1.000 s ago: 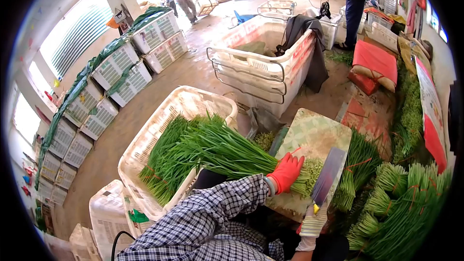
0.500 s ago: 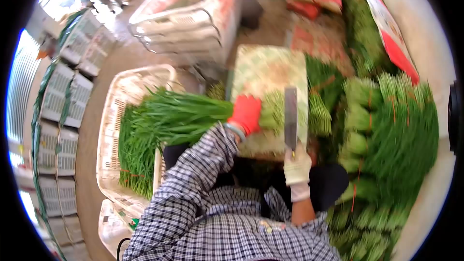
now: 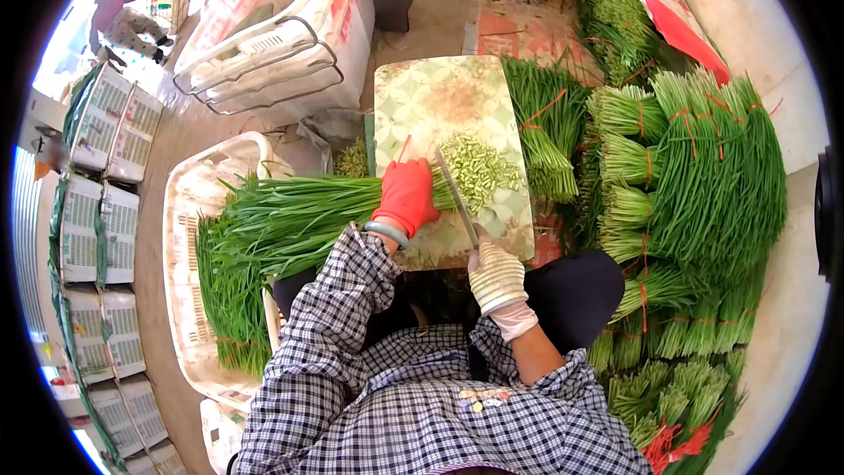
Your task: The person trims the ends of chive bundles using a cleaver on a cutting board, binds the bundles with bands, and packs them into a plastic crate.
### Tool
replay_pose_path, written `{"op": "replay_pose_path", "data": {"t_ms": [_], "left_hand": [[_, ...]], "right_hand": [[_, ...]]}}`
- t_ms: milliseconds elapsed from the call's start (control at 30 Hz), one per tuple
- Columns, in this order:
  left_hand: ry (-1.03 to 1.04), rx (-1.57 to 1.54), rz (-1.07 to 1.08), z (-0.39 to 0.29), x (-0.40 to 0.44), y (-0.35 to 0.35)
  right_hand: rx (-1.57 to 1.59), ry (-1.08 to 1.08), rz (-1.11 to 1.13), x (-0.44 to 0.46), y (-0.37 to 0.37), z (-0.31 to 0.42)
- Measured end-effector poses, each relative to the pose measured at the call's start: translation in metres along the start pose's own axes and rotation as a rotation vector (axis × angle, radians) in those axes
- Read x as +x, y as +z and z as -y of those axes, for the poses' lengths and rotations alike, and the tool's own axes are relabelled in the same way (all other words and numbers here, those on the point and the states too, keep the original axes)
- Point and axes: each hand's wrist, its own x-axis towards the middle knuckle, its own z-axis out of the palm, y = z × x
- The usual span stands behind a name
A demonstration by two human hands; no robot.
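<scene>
My left hand (image 3: pixel 407 195), in a red glove, is closed round a bunch of garlic chives (image 3: pixel 308 207) lying across the left edge of the cutting board (image 3: pixel 400 88). The long leaves trail left over a crate. In a white striped glove, my right hand (image 3: pixel 497 277) grips the handle of a knife (image 3: pixel 457 193). Its blade stands at a slant just right of the red glove, by the bunch's cut end. Short chopped stem pieces (image 3: pixel 483 167) lie scattered on the board right of the blade.
Tied chive bundles (image 3: pixel 703 176) are piled at the right, with another bundle (image 3: pixel 545 123) beside the board. A white plastic crate (image 3: pixel 180 237) holding chives stands left. Stacked crates (image 3: pixel 83 202) line the far left; a person (image 3: pixel 123 22) is at the upper left.
The knife has swung from upright at the board's right side to a slant beside my left hand. More chopped stem pieces lie spread on the board. The whole view has shifted.
</scene>
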Motion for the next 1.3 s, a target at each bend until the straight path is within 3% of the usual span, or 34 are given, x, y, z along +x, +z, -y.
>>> {"op": "replay_pose_path", "data": {"t_ms": [200, 267, 400, 467, 633, 733, 867, 1000, 1067, 1100, 1167, 1200, 1267, 1300], "left_hand": [[0.045, -0.024, -0.063, 0.004, 0.002, 0.009], [0.041, -0.026, -0.056, 0.004, 0.002, 0.006], [0.038, -0.037, -0.042, 0.001, 0.001, 0.006], [0.035, -0.036, -0.051, 0.003, 0.003, 0.007], [0.050, -0.063, -0.008, 0.003, 0.003, 0.005], [0.055, -0.086, -0.016, 0.006, 0.009, 0.010], [0.053, -0.094, -0.008, 0.007, 0.010, 0.009], [0.050, -0.107, -0.012, 0.008, 0.004, 0.012], [0.033, -0.096, -0.002, 0.006, 0.009, 0.005], [0.043, -0.093, -0.014, 0.007, 0.014, 0.006], [0.073, -0.098, -0.071, 0.010, 0.012, 0.014], [0.078, -0.101, -0.062, 0.008, 0.007, 0.017], [0.054, -0.068, -0.074, 0.009, 0.009, 0.014], [0.051, -0.067, -0.077, 0.011, 0.011, 0.014]], "right_hand": [[-0.030, 0.003, -0.015, 0.007, -0.005, 0.006], [-0.081, 0.093, 0.164, 0.014, -0.011, 0.012], [-0.056, 0.132, 0.254, 0.038, -0.015, 0.020], [-0.025, 0.008, 0.228, 0.054, -0.020, 0.020], [-0.074, 0.161, 0.492, 0.049, -0.036, 0.014], [-0.076, 0.041, 0.352, 0.074, -0.023, 0.028], [-0.030, 0.109, 0.464, 0.085, -0.051, 0.047], [-0.018, 0.092, 0.309, 0.070, -0.002, 0.007], [-0.094, 0.067, 0.601, 0.104, -0.032, 0.039], [-0.113, 0.015, 0.522, 0.112, 0.011, 0.009], [-0.455, -0.326, 0.543, 0.109, 0.013, 0.008], [-0.452, -0.318, 0.549, 0.095, 0.008, 0.008], [0.094, 0.354, 0.439, 0.084, -0.001, 0.016], [0.092, 0.349, 0.438, 0.084, 0.011, 0.009]]}}
